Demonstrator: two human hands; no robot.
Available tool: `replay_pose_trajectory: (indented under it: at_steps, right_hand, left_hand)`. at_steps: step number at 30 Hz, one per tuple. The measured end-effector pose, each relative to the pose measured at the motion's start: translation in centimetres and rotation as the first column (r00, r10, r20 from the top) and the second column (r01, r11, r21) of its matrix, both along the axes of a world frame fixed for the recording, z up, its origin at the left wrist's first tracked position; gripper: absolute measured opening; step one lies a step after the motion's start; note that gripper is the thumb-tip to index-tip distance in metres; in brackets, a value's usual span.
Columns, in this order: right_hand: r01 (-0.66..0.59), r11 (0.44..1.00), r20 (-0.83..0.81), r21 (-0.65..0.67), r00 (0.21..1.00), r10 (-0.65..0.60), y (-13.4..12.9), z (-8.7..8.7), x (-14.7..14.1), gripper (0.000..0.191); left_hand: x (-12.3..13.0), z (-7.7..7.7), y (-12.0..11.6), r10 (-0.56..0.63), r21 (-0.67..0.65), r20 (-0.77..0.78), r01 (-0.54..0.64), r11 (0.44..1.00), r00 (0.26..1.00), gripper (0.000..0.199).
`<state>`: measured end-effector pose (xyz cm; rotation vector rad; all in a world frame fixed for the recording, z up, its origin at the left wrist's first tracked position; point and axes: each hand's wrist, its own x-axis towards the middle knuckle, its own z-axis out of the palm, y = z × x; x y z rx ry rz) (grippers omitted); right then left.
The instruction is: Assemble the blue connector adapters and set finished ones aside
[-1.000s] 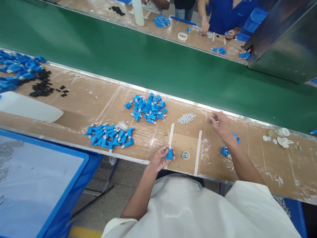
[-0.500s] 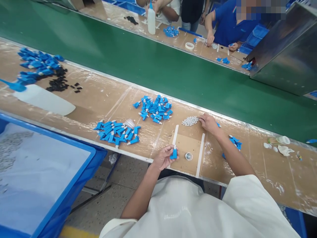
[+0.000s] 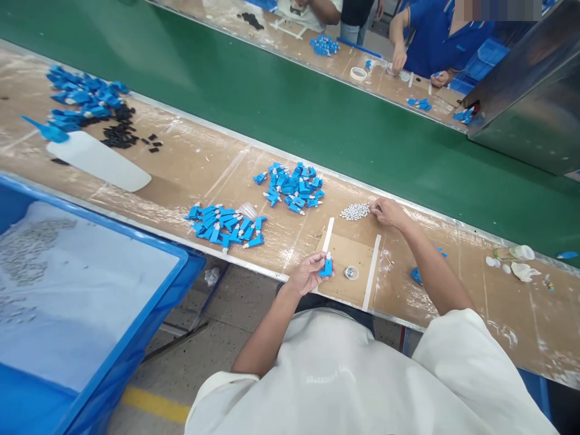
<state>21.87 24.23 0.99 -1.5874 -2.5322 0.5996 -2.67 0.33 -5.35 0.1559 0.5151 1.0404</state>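
My left hand (image 3: 310,273) holds a blue piece (image 3: 326,266) with a whitish tip pointing up, over the near edge of a cardboard sheet (image 3: 348,252). Just right of it, a small round cup (image 3: 350,273) with tiny dark contents stands on the sheet. My right hand (image 3: 387,212) is at the right end of a pile of small pale beads (image 3: 355,211), its fingers pinched together; what they hold is too small to make out. Two piles of blue pieces, one farther back (image 3: 294,186) and one nearer (image 3: 225,226), lie to the left.
A white bottle (image 3: 99,162) with a blue nozzle lies at left, near black pieces (image 3: 120,134) and more blue pieces (image 3: 81,95). A blue-rimmed tray (image 3: 179,260) stands front left. Beyond the green belt (image 3: 254,99), people work at another bench. My right arm crosses above blue pieces.
The camera view has shifted, so the bench appears higher and farther right. My left hand still holds the blue piece; my right hand remains at the bead pile, its fingers at the right end.
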Motion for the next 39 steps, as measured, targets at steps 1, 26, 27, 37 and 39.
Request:
replay_pose_trajectory:
  at_steps: [1,26,27,37,39]
  right_hand:
    - [0.004,1.0,-0.012,0.0,1.0,-0.004,-0.4,0.4,0.0,0.022]
    - [-0.128,0.733,-0.711,-0.668,0.402,-0.577,-21.7,6.0,-5.2,0.039]
    - [-0.127,0.735,-0.712,-0.666,0.401,-0.576,-21.8,5.9,-5.2,0.039]
    - [-0.08,0.773,-0.726,-0.629,0.417,-0.547,-22.6,5.9,-5.2,0.04]
    - [-0.068,0.802,-0.739,-0.593,0.442,-0.509,-22.8,6.1,-5.1,0.038]
  left_hand:
    - [0.0,0.0,0.0,0.008,-0.009,-0.001,-0.008,1.0,1.0,0.035]
    - [0.7,7.3,-1.5,-0.03,0.052,-0.131,0.037,0.998,0.991,0.05]
    - [0.8,7.4,-1.6,-0.034,0.043,-0.146,0.041,0.998,0.989,0.051]
    - [1.0,7.8,-2.1,-0.062,0.06,-0.182,0.074,0.995,0.981,0.053]
    - [0.9,7.8,-2.1,-0.091,0.048,-0.174,0.1,0.994,0.981,0.048]
